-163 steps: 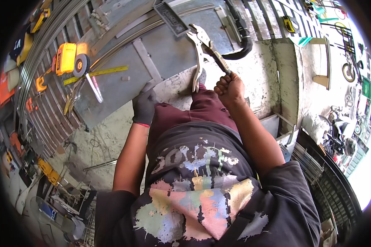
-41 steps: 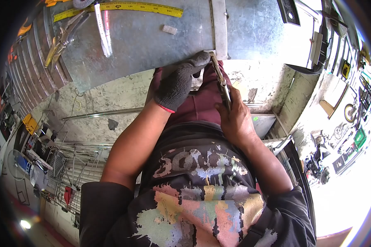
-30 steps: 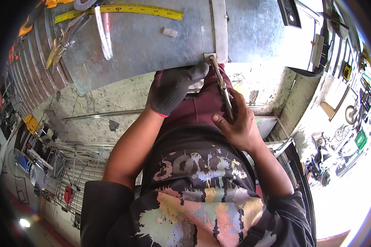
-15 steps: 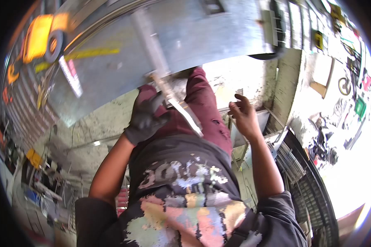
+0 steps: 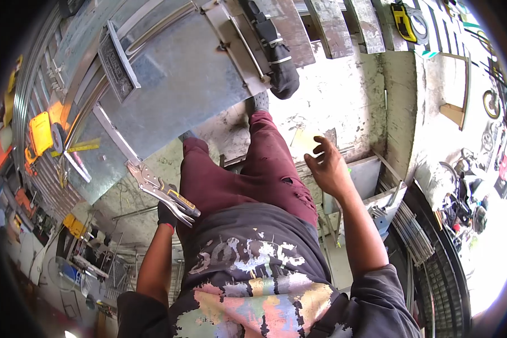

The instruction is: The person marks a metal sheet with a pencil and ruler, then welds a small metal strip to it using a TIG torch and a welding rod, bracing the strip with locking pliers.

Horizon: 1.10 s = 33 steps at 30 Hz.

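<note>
A pair of locking pliers (image 5: 162,191) with yellow-and-black grip parts is clamped on the end of a flat metal bar (image 5: 117,136). The bar lies across a grey metal sheet (image 5: 180,79), and the pliers jut past its edge towards me. My left hand (image 5: 166,217), in a dark glove, is right beneath the plier handles. Its fingers are hidden behind them, so I cannot make out whether it grips. My bare right hand (image 5: 331,169) hangs in the air to the right of my thigh, fingers loosely bent and apart, holding nothing.
An orange-yellow tool (image 5: 40,135) with a grey wheel stands at the left, near a yellow ruler (image 5: 87,146). A framed metal piece (image 5: 117,67) rests on the sheet. A black-wrapped object (image 5: 281,70) lies at its right edge. A metal stand (image 5: 371,200) is by my right arm.
The view has shifted, with the sheet, bar and pliers now further left. My left hand, open beside the pliers before, is lower and partly behind their handles. My right hand stays raised and empty.
</note>
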{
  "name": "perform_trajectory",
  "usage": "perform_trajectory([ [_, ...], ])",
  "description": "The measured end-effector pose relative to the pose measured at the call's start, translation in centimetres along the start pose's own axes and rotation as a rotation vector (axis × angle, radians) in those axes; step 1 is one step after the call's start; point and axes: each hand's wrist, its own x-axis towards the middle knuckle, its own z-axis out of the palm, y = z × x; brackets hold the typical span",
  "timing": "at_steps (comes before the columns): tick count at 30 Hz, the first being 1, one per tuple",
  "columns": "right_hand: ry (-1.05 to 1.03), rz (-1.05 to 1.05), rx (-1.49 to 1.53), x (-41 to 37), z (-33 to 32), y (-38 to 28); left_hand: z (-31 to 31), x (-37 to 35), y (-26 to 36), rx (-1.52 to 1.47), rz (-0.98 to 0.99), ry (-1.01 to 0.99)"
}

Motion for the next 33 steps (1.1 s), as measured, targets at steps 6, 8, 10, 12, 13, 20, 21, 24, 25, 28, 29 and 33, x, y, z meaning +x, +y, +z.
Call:
perform_trajectory([
  [6,-0.003,-0.043,-0.026,2.4,-4.3,2.9,0.1,2.0,-5.7,0.617,0.025,-0.095],
  [8,0.001,-0.081,-0.033,3.0,-4.8,3.3,5.3,-2.6,-3.3,0.598,0.180,0.037],
  [10,0.022,-0.135,-0.015,3.4,-5.4,2.6,5.9,-3.5,-3.0,0.636,0.217,0.011],
  [12,0.058,-0.221,-0.007,3.6,-6.0,1.2,5.4,-2.9,-3.2,0.873,0.307,-0.119],
  [13,0.098,-0.265,0.002,3.8,-6.3,0.1,5.5,-3.3,-3.7,0.892,0.369,-0.129],
  [20,0.409,-0.783,-0.058,4.2,-7.9,-13.1,11.8,-9.6,-1.5,0.818,0.424,0.148],
  [21,0.403,-0.793,-0.097,4.4,-7.9,-15.2,11.5,-9.8,-1.4,0.838,0.468,0.161],
  [24,0.354,-0.781,-0.208,5.7,-7.0,-19.6,11.3,-9.1,-1.4,0.587,0.681,0.242],
  [25,0.376,-0.767,-0.271,6.5,-6.7,-19.9,11.6,-9.2,-0.5,0.411,0.609,0.258],
  [28,0.350,-0.628,-0.343,7.1,-6.6,-22.0,14.7,-13.7,5.8,-0.056,0.428,0.255],
  [29,0.308,-0.609,-0.332,7.6,-6.9,-22.1,14.3,-14.0,6.6,-0.091,0.439,0.229],
  [33,0.159,-0.584,-0.291,9.8,-9.0,-22.2,14.0,-14.8,8.9,-0.320,0.485,0.114],
])
